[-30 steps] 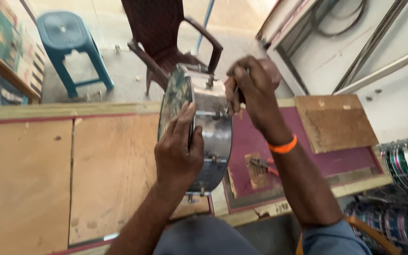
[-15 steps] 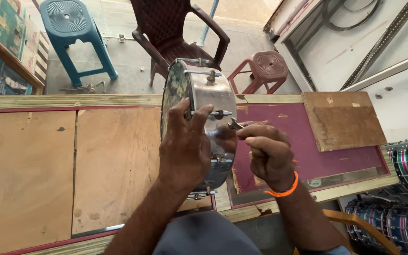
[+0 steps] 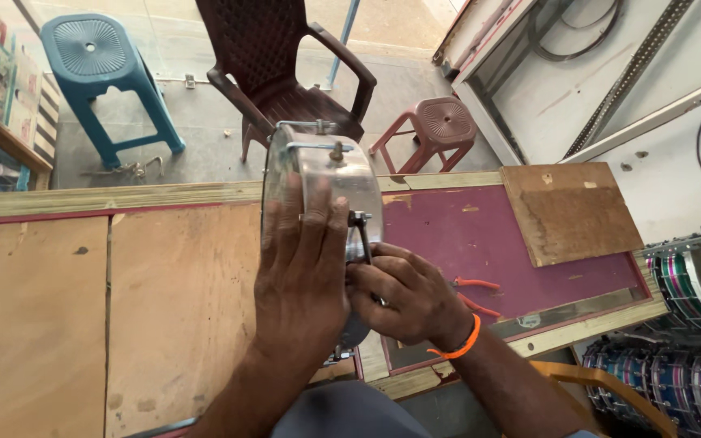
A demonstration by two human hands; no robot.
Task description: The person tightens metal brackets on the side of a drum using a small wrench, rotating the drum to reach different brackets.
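A: Metal drum shell (image 3: 322,195) standing on edge over the worktop (image 3: 148,292), round face to the left, curved wall turned up toward the camera.

B: Left hand (image 3: 302,272) spread flat across that wall, fingers pointing away, palm pressed on, steadying.

A: Right hand (image 3: 403,300) just beside it, to the right and a touch lower, curled tight around a small dark key (image 3: 360,235).

B: Key rising from the fist up and slightly left, tip seated at a lug on the shell's right rim (exact fit hard to tell, thumb in the way).

A: So: work point up and left of the right fist, touching distance, long axis of the key nearly upright in the picture.

B: Right hand nearer the lug, clearly. Left only bracing.

A: Orange band on the right wrist. Orange-handled pliers (image 3: 474,294) lying on the maroon panel (image 3: 480,235), near the right wrist, untouched.

B: Beyond the worktop, a dark chair (image 3: 277,65), blue stool (image 3: 95,65) and small reddish stool (image 3: 440,122), all well apart.
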